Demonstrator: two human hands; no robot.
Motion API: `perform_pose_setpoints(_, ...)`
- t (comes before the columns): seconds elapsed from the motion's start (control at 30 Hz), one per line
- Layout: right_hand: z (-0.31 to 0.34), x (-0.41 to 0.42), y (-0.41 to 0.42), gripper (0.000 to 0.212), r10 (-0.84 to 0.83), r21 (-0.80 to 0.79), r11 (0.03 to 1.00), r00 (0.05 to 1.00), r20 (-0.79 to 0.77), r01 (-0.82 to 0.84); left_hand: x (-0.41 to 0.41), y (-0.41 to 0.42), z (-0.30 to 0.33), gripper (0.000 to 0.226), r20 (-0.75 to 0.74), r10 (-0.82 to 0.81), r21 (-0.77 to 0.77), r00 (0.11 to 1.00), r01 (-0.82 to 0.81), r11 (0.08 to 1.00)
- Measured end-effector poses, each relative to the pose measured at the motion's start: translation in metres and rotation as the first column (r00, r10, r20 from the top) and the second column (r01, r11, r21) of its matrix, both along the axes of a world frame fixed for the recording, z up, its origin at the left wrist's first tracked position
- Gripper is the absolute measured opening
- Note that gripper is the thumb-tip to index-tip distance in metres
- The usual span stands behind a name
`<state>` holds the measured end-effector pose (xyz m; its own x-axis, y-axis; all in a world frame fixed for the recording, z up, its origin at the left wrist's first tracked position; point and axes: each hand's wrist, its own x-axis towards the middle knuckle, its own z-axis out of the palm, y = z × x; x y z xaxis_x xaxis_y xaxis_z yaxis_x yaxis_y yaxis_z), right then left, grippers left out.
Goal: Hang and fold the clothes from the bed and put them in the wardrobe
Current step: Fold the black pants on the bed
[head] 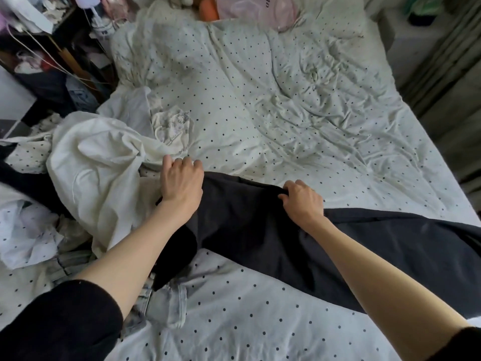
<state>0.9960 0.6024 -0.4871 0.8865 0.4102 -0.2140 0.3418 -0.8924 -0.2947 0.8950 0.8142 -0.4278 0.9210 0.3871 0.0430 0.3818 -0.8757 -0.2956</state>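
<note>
A black garment [260, 230] lies spread across the near part of the bed [260, 113], running from the middle out past the right edge. My left hand [181, 182] grips its far left corner with curled fingers. My right hand [300, 200] pinches its far edge a little to the right. A cream-white garment [96, 162] lies crumpled just left of my left hand, touching the black cloth. Pale washed jeans [161, 303] lie under my left forearm, partly hidden by it.
More crumpled clothes [28, 230] are heaped at the bed's left side. A cluttered dark shelf with cables [52, 56] stands at the far left. Pink pillows [255, 9] lie at the head of the polka-dot bedding. A grey curtain [447, 74] hangs on the right.
</note>
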Motion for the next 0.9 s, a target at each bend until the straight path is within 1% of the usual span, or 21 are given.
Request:
perform_pose_setpoints(0.03, 0.001, 0.01, -0.004, 0.024, -0.04, 0.001, 0.999, 0.999, 0.009, 0.04, 0.016, -0.003, -0.001, 0.02, 0.026, -0.01, 0.001, 1.0, 0.01, 1.0)
perform_pose_setpoints(0.1, -0.001, 0.026, -0.009, 0.024, -0.059, -0.052, 0.997, 0.998, 0.016, 0.059, 0.046, -0.006, -0.01, 0.015, 0.048, -0.025, -0.013, 0.999, 0.026, 1.0)
perform_pose_setpoints(0.2, -0.011, 0.037, -0.012, 0.029, -0.045, -0.135, 0.99, 0.998, -0.031, 0.041, 0.081, -0.002, -0.034, 0.009, -0.016, -0.071, 0.005, 0.997, 0.071, 0.997)
perform_pose_setpoints(0.27, -0.019, 0.033, -0.008, 0.035, 0.007, -0.173, 0.985, 1.0, 0.0, -0.007, 0.097, 0.011, -0.049, 0.009, -0.106, -0.101, 0.02, 0.989, 0.103, 0.994)
perform_pose_setpoints(0.3, -0.023, 0.03, -0.005, 0.038, 0.048, -0.168, 0.985, 0.998, 0.043, -0.04, 0.104, 0.019, -0.055, 0.009, -0.136, -0.117, 0.027, 0.984, 0.122, 0.992)
perform_pose_setpoints(0.4, -0.03, 0.019, 0.017, 0.048, 0.242, -0.067, 0.97, 0.959, 0.145, -0.234, 0.125, 0.041, -0.063, 0.015, -0.197, -0.138, 0.022, 0.971, 0.145, 0.989)
perform_pose_setpoints(0.47, -0.035, 0.006, 0.032, 0.055, 0.388, -0.002, 0.921, 0.914, 0.121, -0.39, 0.128, 0.045, -0.066, 0.021, -0.162, -0.123, -0.055, 0.979, 0.115, 0.992)
perform_pose_setpoints(0.5, -0.041, 0.001, 0.041, 0.058, 0.452, 0.006, 0.891, 0.889, 0.078, -0.454, 0.129, 0.046, -0.069, 0.024, -0.127, -0.089, -0.136, 0.988, 0.071, 0.988)
perform_pose_setpoints(0.57, -0.057, -0.006, 0.053, 0.061, 0.527, -0.051, 0.848, 0.85, -0.025, -0.527, 0.12, 0.045, -0.075, 0.034, -0.081, -0.004, -0.299, 0.997, -0.02, 0.954)
perform_pose_setpoints(0.6, -0.065, -0.007, 0.055, 0.062, 0.536, -0.101, 0.836, 0.842, -0.061, -0.54, 0.11, 0.042, -0.078, 0.042, -0.054, 0.03, -0.348, 0.998, -0.047, 0.936)
perform_pose_setpoints(0.67, -0.076, -0.005, 0.057, 0.063, 0.519, -0.165, 0.834, 0.85, -0.089, -0.527, 0.092, 0.036, -0.081, 0.057, -0.011, 0.117, -0.42, 0.993, -0.111, 0.901)
perform_pose_setpoints(0.7, -0.079, -0.004, 0.059, 0.063, 0.506, -0.172, 0.84, 0.858, -0.091, -0.514, 0.086, 0.035, -0.081, 0.063, -0.014, 0.171, -0.455, 0.985, -0.159, 0.876)
perform_pose_setpoints(0.77, -0.079, -0.003, 0.065, 0.061, 0.481, -0.127, 0.864, 0.874, -0.073, -0.486, 0.08, 0.038, -0.083, 0.067, -0.057, 0.238, -0.462, 0.97, -0.237, 0.855)
perform_pose_setpoints(0.8, -0.077, -0.006, 0.071, 0.058, 0.451, -0.061, 0.889, 0.891, -0.052, -0.453, 0.079, 0.042, -0.083, 0.064, -0.079, 0.253, -0.446, 0.964, -0.261, 0.856)
perform_pose_setpoints(0.83, -0.074, -0.008, 0.078, 0.054, 0.395, 0.037, 0.919, 0.919, -0.026, -0.394, 0.079, 0.047, -0.083, 0.06, -0.107, 0.277, -0.452, 0.955, -0.295, 0.842)
perform_pose_setpoints(0.87, -0.07, -0.01, 0.086, 0.05, 0.319, 0.148, 0.938, 0.948, -0.017, -0.313, 0.079, 0.053, -0.082, 0.056, -0.154, 0.305, -0.466, 0.94, -0.342, 0.816)
perform_pose_setpoints(0.9, -0.064, -0.011, 0.096, 0.05, 0.235, 0.24, 0.946, 0.971, -0.051, -0.216, 0.077, 0.059, -0.082, 0.053, -0.228, 0.324, -0.479, 0.918, -0.396, 0.784)
